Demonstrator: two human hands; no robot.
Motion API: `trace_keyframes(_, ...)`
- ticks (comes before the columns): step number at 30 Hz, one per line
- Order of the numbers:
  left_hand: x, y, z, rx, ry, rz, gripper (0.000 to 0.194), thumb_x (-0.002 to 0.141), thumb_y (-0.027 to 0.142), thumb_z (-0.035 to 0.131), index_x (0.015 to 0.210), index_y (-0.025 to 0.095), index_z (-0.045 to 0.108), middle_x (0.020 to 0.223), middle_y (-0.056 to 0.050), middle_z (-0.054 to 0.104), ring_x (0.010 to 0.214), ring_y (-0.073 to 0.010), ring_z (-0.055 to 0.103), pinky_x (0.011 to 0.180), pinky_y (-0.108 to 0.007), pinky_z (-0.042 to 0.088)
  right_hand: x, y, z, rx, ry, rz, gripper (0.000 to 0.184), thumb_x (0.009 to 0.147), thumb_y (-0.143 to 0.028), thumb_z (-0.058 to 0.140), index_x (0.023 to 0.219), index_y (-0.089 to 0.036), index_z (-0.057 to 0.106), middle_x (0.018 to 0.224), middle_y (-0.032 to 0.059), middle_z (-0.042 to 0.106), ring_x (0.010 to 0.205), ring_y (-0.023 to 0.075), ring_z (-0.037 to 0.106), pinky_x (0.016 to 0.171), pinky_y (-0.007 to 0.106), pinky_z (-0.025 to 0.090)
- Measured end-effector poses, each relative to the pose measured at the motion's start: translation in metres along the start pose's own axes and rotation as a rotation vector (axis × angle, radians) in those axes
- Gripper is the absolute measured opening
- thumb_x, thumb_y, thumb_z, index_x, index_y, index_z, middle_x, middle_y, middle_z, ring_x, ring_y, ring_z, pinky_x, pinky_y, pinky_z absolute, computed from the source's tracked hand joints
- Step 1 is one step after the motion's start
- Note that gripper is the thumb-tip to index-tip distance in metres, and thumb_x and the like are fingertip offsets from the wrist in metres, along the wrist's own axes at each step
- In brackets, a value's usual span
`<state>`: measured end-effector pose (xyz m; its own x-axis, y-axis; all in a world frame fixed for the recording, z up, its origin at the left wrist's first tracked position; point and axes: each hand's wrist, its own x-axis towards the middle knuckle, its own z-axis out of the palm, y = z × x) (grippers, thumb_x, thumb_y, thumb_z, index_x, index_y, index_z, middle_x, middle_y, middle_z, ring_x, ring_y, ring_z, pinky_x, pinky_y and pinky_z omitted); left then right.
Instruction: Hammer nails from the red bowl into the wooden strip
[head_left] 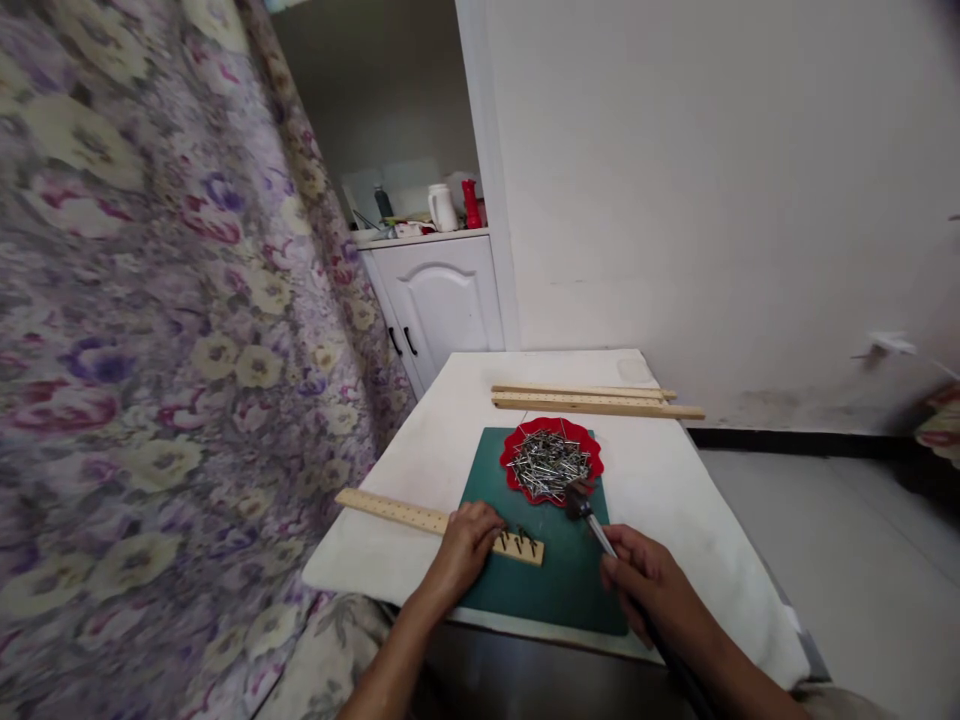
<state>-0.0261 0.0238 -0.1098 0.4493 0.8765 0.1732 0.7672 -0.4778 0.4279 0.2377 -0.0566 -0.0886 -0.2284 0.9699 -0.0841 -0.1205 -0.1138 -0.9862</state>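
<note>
My right hand (651,580) is wrapped around a claw hammer (598,532); its dark head is raised near the lower right rim of a red scalloped dish (511,440) full of loose nails (546,462). My left hand (471,535) is closed over a wooden strip (397,512) dotted with a row of holes, its fingertips beside several dark nails (517,543) standing upright near the strip's right end. Whether those fingers also pinch a nail is hidden. Beneath the dish and the strip's right end lies a green mat (555,595).
More wooden strips (585,400) lie along the far edge of the white-covered table (420,440), one jutting past its right side. A floral curtain (187,350) hangs at the left. Behind stands a white cabinet (450,290) with a white jug (442,208) on top.
</note>
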Motion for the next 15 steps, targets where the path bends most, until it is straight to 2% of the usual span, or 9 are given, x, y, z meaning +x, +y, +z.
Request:
trace_keyframes(4, -0.008, 0.014, 0.011, 0.029, 0.021, -0.058, 0.024, 0.09, 0.028, 0.042, 0.084, 0.021, 0.064, 0.092, -0.005, 0.061, 0.088, -0.02, 0.051, 0.079, -0.033, 0.038, 0.001, 0.006, 0.002, -0.009, 0.0, 0.009, 0.029, 0.083, -0.04, 0.052, 0.104, -0.019, 0.049, 0.068, -0.0054, 0.054, 0.027, 0.0018, 0.037, 0.026, 0.015, 0.023)
trace_keyframes(8, -0.012, 0.025, 0.018, 0.002, 0.03, -0.051, 0.023, 0.089, 0.026, 0.042, 0.084, 0.021, 0.063, 0.092, -0.006, 0.06, 0.087, -0.0204, 0.051, 0.077, -0.033, 0.038, 0.006, 0.008, 0.01, -0.044, 0.095, -0.031, 0.027, 0.078, -0.032, 0.057, 0.102, -0.02, 0.052, 0.07, -0.0048, 0.053, 0.034, 0.0032, 0.036, 0.03, 0.017, 0.028)
trace_keyframes(12, -0.009, 0.029, 0.017, -0.215, 0.073, -0.013, 0.025, 0.089, 0.021, 0.038, 0.094, 0.02, 0.062, 0.092, -0.007, 0.059, 0.089, -0.0204, 0.053, 0.081, -0.033, 0.041, 0.015, 0.009, 0.016, -0.122, 0.204, -0.101, 0.03, 0.076, -0.027, 0.056, 0.105, -0.02, 0.051, 0.071, -0.0037, 0.051, 0.048, 0.0091, 0.044, 0.037, 0.018, 0.035)
trace_keyframes(15, -0.007, 0.032, 0.013, -0.399, 0.064, 0.004, 0.028, 0.086, 0.016, 0.039, 0.105, 0.019, 0.058, 0.099, -0.007, 0.059, 0.096, -0.0197, 0.053, 0.086, -0.033, 0.043, 0.02, 0.013, 0.017, -0.166, 0.222, -0.132, 0.031, 0.078, -0.027, 0.054, 0.108, -0.019, 0.05, 0.075, -0.0019, 0.055, 0.049, 0.0102, 0.045, 0.039, 0.02, 0.037)
